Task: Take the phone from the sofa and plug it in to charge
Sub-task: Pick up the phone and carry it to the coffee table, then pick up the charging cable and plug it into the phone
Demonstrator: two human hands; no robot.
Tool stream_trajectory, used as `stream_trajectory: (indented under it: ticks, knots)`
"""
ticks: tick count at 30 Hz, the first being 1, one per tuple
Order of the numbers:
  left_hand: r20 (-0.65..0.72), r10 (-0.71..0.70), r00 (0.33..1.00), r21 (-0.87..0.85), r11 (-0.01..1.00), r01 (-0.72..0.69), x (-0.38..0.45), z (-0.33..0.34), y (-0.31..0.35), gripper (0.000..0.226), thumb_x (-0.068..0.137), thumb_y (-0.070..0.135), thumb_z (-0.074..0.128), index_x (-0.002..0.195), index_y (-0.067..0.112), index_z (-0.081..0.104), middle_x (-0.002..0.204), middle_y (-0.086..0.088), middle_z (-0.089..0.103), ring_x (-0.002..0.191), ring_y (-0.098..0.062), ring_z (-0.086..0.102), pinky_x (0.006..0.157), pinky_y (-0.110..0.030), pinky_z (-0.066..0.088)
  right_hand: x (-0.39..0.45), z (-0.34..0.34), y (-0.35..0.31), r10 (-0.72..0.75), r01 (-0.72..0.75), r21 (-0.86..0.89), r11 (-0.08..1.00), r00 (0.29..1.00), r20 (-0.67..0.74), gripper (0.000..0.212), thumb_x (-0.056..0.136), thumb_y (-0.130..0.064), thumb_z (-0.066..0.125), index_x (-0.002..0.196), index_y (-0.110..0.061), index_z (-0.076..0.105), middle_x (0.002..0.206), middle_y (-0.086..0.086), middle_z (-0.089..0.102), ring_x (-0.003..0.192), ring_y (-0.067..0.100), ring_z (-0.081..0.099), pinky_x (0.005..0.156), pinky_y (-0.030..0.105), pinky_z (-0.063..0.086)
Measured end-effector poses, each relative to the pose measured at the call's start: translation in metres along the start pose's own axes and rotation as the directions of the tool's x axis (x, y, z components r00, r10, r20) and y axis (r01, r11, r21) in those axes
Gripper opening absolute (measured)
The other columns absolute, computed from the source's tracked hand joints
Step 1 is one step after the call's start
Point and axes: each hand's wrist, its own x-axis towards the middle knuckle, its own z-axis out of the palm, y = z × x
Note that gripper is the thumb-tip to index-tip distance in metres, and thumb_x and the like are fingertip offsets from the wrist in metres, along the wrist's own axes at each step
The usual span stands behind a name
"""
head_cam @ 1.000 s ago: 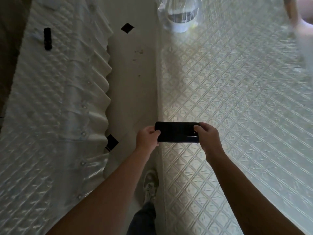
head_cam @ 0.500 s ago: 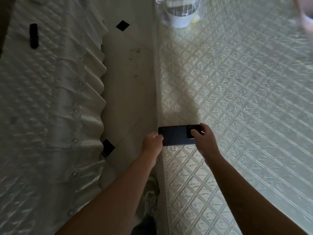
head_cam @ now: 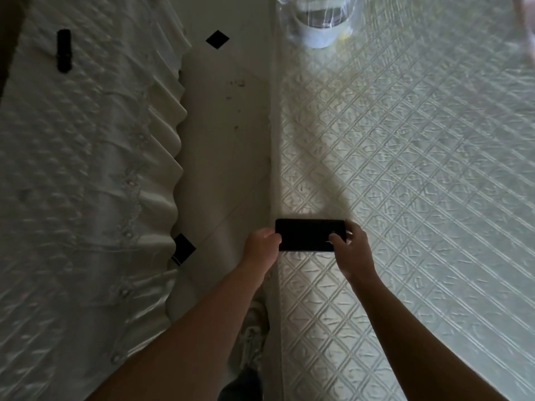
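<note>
Two bare forearms reaching forward from the lower edge of view, converging on the phone (head_cam: 309,235). Left hand (head_cam: 260,246) closed on the phone's left end, thumb over the near-left corner, knuckles curled beneath. Right hand (head_cam: 351,250) closed on the phone's right end, thumb pressed on the dark face, fingers wrapped behind the far edge. Phone held level and crosswise between both hands. Wrists straight, left forearm angled in from lower left, right forearm from lower right.
</note>
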Motion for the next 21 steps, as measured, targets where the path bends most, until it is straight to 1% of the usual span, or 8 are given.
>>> stream_trajectory:
  ticks: [2, 4, 7, 9, 14, 16, 18, 21]
  knots:
    - [-0.019, 0.029, 0.999, 0.027, 0.999, -0.029, -0.004, 0.000, -0.001, 0.018, 0.086, 0.007, 0.051, 0.086, 0.010, 0.068, 0.071, 0.003, 0.057, 0.064, -0.008, 0.049, 0.046, -0.008, 0.033, -0.004, 0.000, 0.000, 0.001, -0.001, 0.014, 1.000, 1.000, 0.007, 0.052, 0.085, -0.016, 0.059, 0.135, -0.008, 0.047, 0.131, 0.011, 0.054, 0.120, 0.026, 0.051, 0.103, 0.047, 0.042]
    - [-0.035, 0.023, 0.999, 0.022, 1.000, -0.022, -0.008, -0.001, 0.001, 0.023, 0.085, 0.006, 0.049, 0.099, -0.001, 0.066, 0.067, -0.003, 0.055, 0.059, -0.008, 0.047, 0.043, -0.009, 0.034, -0.005, 0.000, -0.002, 0.007, -0.007, 0.010, 1.000, 1.000, 0.024, 0.058, 0.086, -0.017, 0.059, 0.141, -0.009, 0.041, 0.137, 0.010, 0.051, 0.125, 0.025, 0.048, 0.107, 0.046, 0.039]
    - [-0.016, -0.009, 1.000, -0.056, 0.998, 0.008, -0.014, -0.001, 0.006, 0.037, 0.088, 0.010, 0.051, 0.124, 0.002, 0.058, 0.094, -0.016, 0.064, 0.085, -0.018, 0.060, 0.078, -0.027, 0.052, -0.007, -0.001, -0.002, -0.003, 0.004, -0.008, 1.000, 0.999, 0.050, 0.061, 0.087, -0.018, 0.059, 0.143, -0.009, 0.038, 0.140, 0.010, 0.050, 0.127, 0.025, 0.047, 0.108, 0.046, 0.037]
    - [-0.006, -0.023, 1.000, -0.084, 0.996, 0.023, -0.020, -0.001, 0.010, 0.043, 0.090, 0.015, 0.052, 0.132, 0.008, 0.054, 0.116, -0.013, 0.063, 0.107, -0.025, 0.060, 0.097, -0.038, 0.049, -0.009, -0.003, -0.004, -0.010, 0.010, 0.002, 1.000, 0.999, 0.052, 0.058, 0.087, -0.019, 0.058, 0.141, -0.010, 0.040, 0.136, 0.009, 0.052, 0.125, 0.025, 0.049, 0.106, 0.046, 0.039]
    - [-0.077, 0.045, 0.996, -0.123, 0.991, -0.055, -0.032, -0.001, 0.023, 0.013, 0.095, 0.020, 0.047, 0.099, 0.020, 0.060, 0.083, 0.014, 0.051, 0.091, -0.014, 0.048, 0.065, -0.019, 0.035, -0.021, -0.003, -0.020, -0.071, 0.060, 0.120, 0.991, 0.994, 0.083, 0.052, 0.093, -0.031, 0.050, 0.140, -0.011, 0.042, 0.133, 0.005, 0.054, 0.122, 0.019, 0.051, 0.100, 0.032, 0.042]
    - [-0.121, 0.089, 0.989, -0.143, 0.984, -0.106, -0.039, -0.002, 0.029, 0.012, 0.096, 0.019, 0.046, 0.094, 0.018, 0.057, 0.080, 0.013, 0.051, 0.086, -0.013, 0.048, 0.054, -0.010, 0.034, -0.030, -0.004, -0.030, -0.101, 0.081, 0.171, 0.982, 0.988, 0.116, 0.055, 0.095, -0.038, 0.047, 0.145, -0.015, 0.037, 0.137, 0.001, 0.049, 0.119, 0.011, 0.047, 0.091, 0.020, 0.039]
    - [-0.179, 0.131, 0.975, -0.188, 0.968, -0.165, -0.048, -0.006, 0.037, 0.015, 0.097, 0.019, 0.045, 0.098, 0.016, 0.060, 0.083, 0.011, 0.054, 0.082, -0.010, 0.050, 0.053, -0.002, 0.034, -0.038, -0.005, -0.041, -0.147, 0.113, 0.210, 0.971, 0.978, 0.150, 0.056, 0.095, -0.043, 0.044, 0.145, -0.017, 0.037, 0.140, 0.001, 0.047, 0.122, 0.010, 0.045, 0.095, 0.023, 0.035]
    - [-0.230, 0.162, 0.960, -0.271, 0.936, -0.223, -0.062, -0.018, 0.043, 0.021, 0.098, 0.026, 0.042, 0.099, 0.017, 0.061, 0.091, 0.006, 0.060, 0.090, -0.014, 0.056, 0.069, -0.013, 0.042, -0.054, -0.004, -0.061, -0.205, 0.150, 0.245, 0.958, 0.953, 0.221, 0.052, 0.096, -0.044, 0.043, 0.142, -0.020, 0.041, 0.139, 0.001, 0.050, 0.117, 0.009, 0.050, 0.093, 0.025, 0.041]
